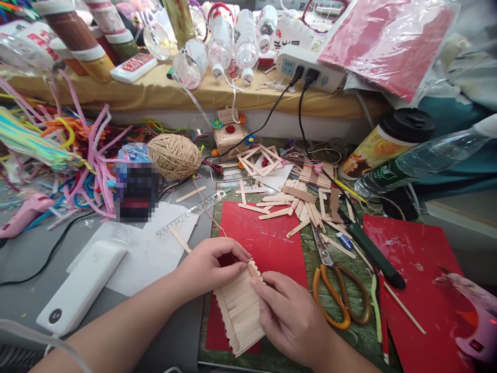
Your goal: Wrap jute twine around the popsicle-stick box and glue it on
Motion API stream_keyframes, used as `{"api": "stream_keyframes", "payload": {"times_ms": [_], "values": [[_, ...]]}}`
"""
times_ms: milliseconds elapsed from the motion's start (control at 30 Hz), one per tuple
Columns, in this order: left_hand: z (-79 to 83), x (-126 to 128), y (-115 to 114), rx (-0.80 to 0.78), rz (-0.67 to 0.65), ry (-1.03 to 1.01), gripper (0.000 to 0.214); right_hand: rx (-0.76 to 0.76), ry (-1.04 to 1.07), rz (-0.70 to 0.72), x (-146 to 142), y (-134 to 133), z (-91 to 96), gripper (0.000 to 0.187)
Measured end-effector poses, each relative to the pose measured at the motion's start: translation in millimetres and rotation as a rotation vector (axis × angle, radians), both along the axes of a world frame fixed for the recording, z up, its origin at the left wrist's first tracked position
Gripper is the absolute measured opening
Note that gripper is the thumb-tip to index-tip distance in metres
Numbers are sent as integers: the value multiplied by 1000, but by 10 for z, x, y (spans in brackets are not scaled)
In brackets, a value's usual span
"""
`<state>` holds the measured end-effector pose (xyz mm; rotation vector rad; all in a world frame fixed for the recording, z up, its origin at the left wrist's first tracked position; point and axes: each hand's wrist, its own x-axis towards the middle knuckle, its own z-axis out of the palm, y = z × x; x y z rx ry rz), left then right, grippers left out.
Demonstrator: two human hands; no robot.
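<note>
At lower centre, a popsicle-stick panel (241, 311) was over a red sheet (272, 228), pinched at its top edge by the left hand (213, 264), its right edge by the right hand's grip (293, 311); scissors (337, 298) lay right of centre.

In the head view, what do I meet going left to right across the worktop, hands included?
White power bank, ball of twine, left hand, right hand, scissors, pink glue gun. The panel of wooden sticks overlaps both hands, so it is left out.
</note>
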<state>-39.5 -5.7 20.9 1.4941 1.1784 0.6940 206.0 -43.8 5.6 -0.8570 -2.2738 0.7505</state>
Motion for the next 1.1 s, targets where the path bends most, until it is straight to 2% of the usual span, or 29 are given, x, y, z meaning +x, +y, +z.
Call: {"api": "stream_keyframes", "payload": {"times_ms": [200, 467, 533, 733, 900, 1000, 1100], "values": [[-26, 47, -14, -242, 58, -113, 9, -30, 7, 3, -21, 5, -4, 50], [-72, 44, -21, -314, 57, -132, 10, -90, -5, 8, -36, 18, 20, 45], [-66, 32, -16, -274, 35, -117, 9, -101, 3, 9, -37, 20, 24, 45], [18, -37, 24, 4, -139, -12, 25, -146, 50, 4, -25, 41, 53, 42], [73, -164, 50, 51, -231, 91, 10, -244, 166, 44, -12, 120, 84, 39], [63, -230, 56, 64, -312, 103, 18, -364, 217, 40, -8, 174, 145, 30], [32, -264, 44, 105, -369, 140, 21, -407, 128, -6, 7, 201, 245, 21]]}}
